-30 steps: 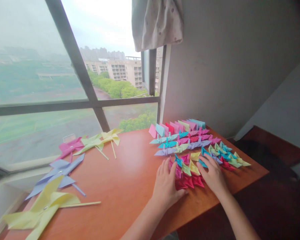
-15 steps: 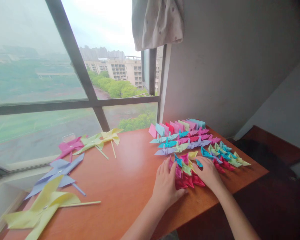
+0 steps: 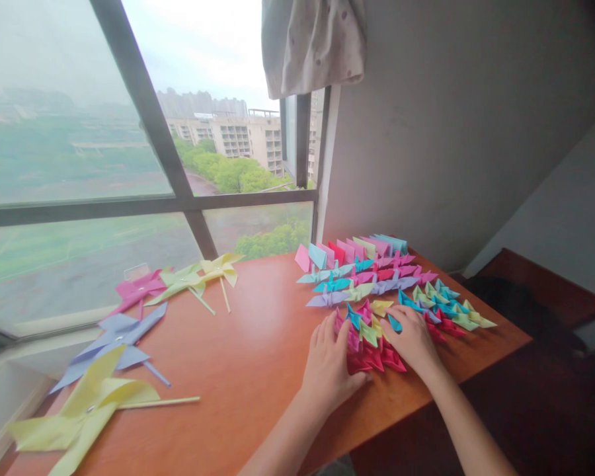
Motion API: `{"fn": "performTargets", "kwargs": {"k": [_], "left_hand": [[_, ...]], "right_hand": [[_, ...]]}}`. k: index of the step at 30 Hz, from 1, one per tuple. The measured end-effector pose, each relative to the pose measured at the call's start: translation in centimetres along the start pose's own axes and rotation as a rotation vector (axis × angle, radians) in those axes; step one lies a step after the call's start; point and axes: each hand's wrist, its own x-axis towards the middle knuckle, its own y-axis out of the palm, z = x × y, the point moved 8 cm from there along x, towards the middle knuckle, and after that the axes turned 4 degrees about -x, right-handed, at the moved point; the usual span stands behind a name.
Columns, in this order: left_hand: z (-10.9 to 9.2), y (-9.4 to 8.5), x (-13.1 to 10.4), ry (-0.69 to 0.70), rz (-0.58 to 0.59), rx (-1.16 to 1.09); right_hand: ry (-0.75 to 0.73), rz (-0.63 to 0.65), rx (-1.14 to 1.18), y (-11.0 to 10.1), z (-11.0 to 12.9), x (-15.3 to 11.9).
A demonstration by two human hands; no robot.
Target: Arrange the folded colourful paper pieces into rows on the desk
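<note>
My left hand (image 3: pixel 326 363) rests along the left side of a tight group of small folded paper boats, fingers stretched out and thumb apart at the front. On the right side of the group, my right hand (image 3: pixel 412 339) is open, its thumb and fingers around a blue paper boat (image 3: pixel 395 324); whether it touches it I cannot tell. Between the hands sit red paper boats (image 3: pixel 373 357), a light green paper boat (image 3: pixel 369 333) and a yellow paper boat (image 3: pixel 381 307). The hands partly hide the group's sides.
Behind stand rows of paper cranes (image 3: pixel 330 299) and folded paper pieces (image 3: pixel 348 252). More paper boats (image 3: pixel 445 309) lie to the right, close to the edge of the brown table (image 3: pixel 248 370). Several paper pinwheels (image 3: pixel 86 410) lie at left beneath the window (image 3: pixel 69 264).
My right hand has shifted very slightly, and the yellow boat at the back of the group sits a touch further left. My left hand stays nearly still.
</note>
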Motion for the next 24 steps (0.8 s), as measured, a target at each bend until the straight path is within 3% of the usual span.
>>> {"fn": "performTargets", "kwargs": {"k": [6,11,19,24], "left_hand": [[0.1,0.0,0.1,-0.026,-0.002,0.025],[0.1,0.2,0.2,-0.033,0.011,0.015],[0.2,-0.5,-0.8,0.01,-0.028,-0.163],[2.1,-2.5,-2.8,-0.049,-0.104,-0.284]], "right_hand": [[0.063,0.013,-0.101,1.0,-0.6,0.0],[0.064,0.058,0.074,1.4,0.4,-0.6],[0.197,0.062,0.37,1.3,4.2,-2.4],[0.281,0.094,0.597,2.4,8.4,-2.9]]}}
